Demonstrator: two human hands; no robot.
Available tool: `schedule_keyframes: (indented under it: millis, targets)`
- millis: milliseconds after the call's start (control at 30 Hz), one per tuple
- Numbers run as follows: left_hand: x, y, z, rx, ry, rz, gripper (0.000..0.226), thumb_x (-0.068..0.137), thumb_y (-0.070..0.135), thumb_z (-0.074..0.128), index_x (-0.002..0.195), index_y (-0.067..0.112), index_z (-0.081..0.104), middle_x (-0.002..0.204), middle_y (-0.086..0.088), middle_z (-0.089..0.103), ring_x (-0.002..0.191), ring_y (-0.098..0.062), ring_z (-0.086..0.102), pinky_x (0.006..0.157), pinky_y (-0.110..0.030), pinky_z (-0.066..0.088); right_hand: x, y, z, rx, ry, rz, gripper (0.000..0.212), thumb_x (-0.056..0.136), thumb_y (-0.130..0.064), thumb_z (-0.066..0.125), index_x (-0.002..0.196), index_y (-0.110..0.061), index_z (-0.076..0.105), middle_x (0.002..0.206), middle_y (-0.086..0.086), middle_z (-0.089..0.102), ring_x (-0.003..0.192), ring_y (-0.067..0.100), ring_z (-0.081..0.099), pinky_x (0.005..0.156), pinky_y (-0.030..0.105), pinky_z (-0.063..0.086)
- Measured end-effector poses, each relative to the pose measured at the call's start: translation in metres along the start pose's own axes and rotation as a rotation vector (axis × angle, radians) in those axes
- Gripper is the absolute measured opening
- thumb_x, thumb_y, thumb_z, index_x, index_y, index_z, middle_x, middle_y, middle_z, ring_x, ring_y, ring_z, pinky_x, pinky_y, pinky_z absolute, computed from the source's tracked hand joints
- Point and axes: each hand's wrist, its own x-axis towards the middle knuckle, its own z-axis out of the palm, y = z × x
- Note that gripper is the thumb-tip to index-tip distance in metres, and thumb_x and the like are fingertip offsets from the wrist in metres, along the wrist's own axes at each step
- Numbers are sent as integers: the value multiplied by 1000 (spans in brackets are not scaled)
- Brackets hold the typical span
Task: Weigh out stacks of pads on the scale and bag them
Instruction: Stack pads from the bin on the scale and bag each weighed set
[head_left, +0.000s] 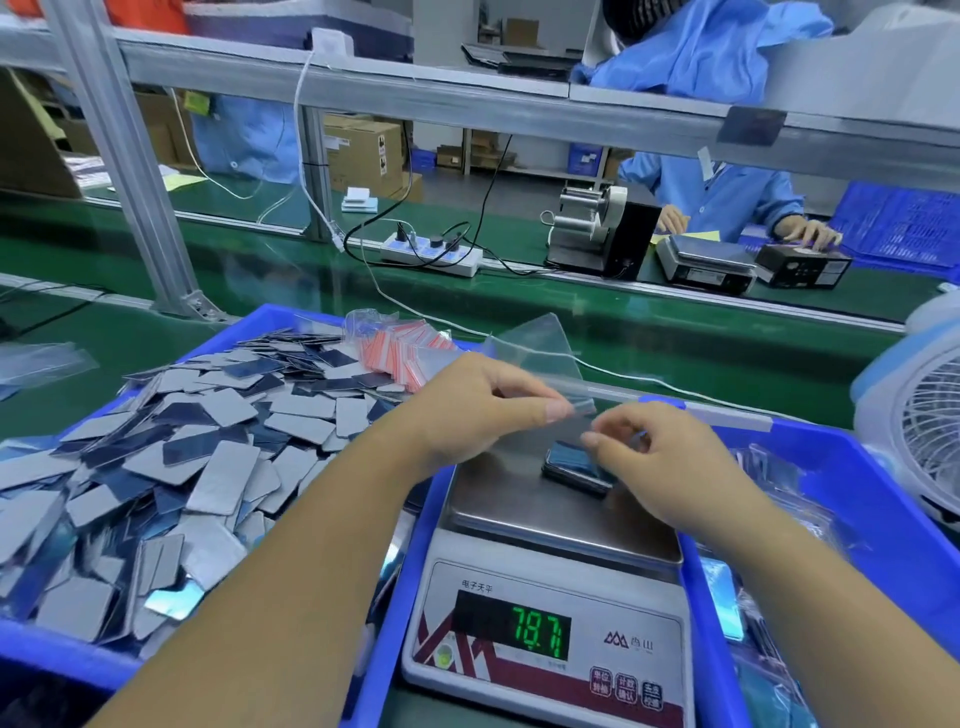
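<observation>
your left hand (470, 402) and right hand (670, 457) pinch a clear, thin plastic bag (540, 353) above the scale (550, 587), whose steel pan bears a glossy rectangular pad stack (574, 467); green tabletop (675, 343) beyond.

- I count two scales: one (550, 597) right under me, another (707, 262) across the belt.
- Two blue bins, left (47, 652) and right (883, 499).
- One stack of pads (576, 470) on the pan.
- One fan (919, 421).
- One power strip (431, 253).
- Loose pads (156, 467): too many to count.
</observation>
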Motion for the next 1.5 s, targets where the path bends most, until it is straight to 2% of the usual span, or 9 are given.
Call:
schedule_keyframes:
  millis: [133, 300, 533, 700, 833, 933, 1133, 1367, 1500]
  targets:
    - [2, -5, -4, 6, 29, -48, 10, 84, 25, 77, 87, 34, 81, 94, 9, 78, 100, -9, 69, 96, -31, 52, -1, -1, -2, 50, -132, 75, 22, 82, -53, 69, 83, -32, 70, 74, -13, 69, 72, 0, 60, 61, 19, 41]
    - [5, -9, -5, 51, 75, -101, 17, 88, 17, 75, 79, 30, 79, 71, 16, 72, 66, 5, 64, 68, -16, 46, 1, -4, -6, 151, -194, 96, 21, 78, -49, 75, 77, -28, 72, 68, -13, 68, 54, -4, 53, 52, 16, 39]
    - [7, -13, -4, 33, 171, -137, 42, 85, 37, 77, 52, 23, 55, 47, 13, 46, 42, -8, 35, 44, -18, 31, -2, -8, -8, 110, -253, 55, 21, 75, -43, 79, 80, -27, 67, 69, -15, 67, 57, -2, 54, 57, 19, 43]
    - [10, -16, -4, 1, 230, -150, 41, 78, 48, 79, 50, 26, 60, 49, 12, 53, 43, -6, 38, 50, -23, 34, -7, -12, -2, 90, -149, -74, 28, 70, -29, 86, 81, -31, 60, 66, -25, 62, 56, -6, 53, 56, 9, 39]
    - [8, -18, -2, -20, 121, -154, 8, 86, 33, 76, 78, 32, 77, 60, 13, 63, 53, -3, 50, 55, -21, 39, -8, -14, 2, 24, -28, -184, 35, 77, -27, 81, 92, -46, 57, 89, -24, 62, 82, -19, 49, 70, -1, 34]
    - [8, -17, -2, -12, 109, -128, 11, 88, 25, 74, 78, 21, 76, 58, 13, 61, 55, -3, 51, 57, -22, 39, -9, -15, 3, -38, -57, -232, 32, 79, -28, 77, 89, -48, 56, 88, -22, 60, 88, -17, 48, 72, 1, 34]
    - [9, -14, -2, 1, 261, -106, 53, 80, 44, 80, 46, 24, 44, 43, 15, 42, 39, -2, 35, 47, -17, 32, -11, -16, 6, -108, -39, -268, 22, 80, -28, 73, 93, -40, 61, 85, -19, 57, 81, -14, 47, 70, 2, 33]
    - [8, -13, -1, -43, 184, -120, 20, 93, 34, 68, 84, 18, 74, 58, 17, 59, 49, 3, 48, 52, -17, 36, -11, -11, 1, 215, 68, -147, 19, 77, -25, 78, 81, -40, 68, 72, -30, 63, 65, -2, 56, 60, 5, 39]
    - [4, -10, -1, -21, 131, -101, 24, 89, 34, 73, 66, 30, 72, 58, 16, 59, 52, 0, 48, 55, -17, 38, -10, -8, 4, 285, 60, -131, 18, 77, -24, 79, 85, -38, 71, 70, -22, 65, 59, 5, 53, 57, 11, 39]
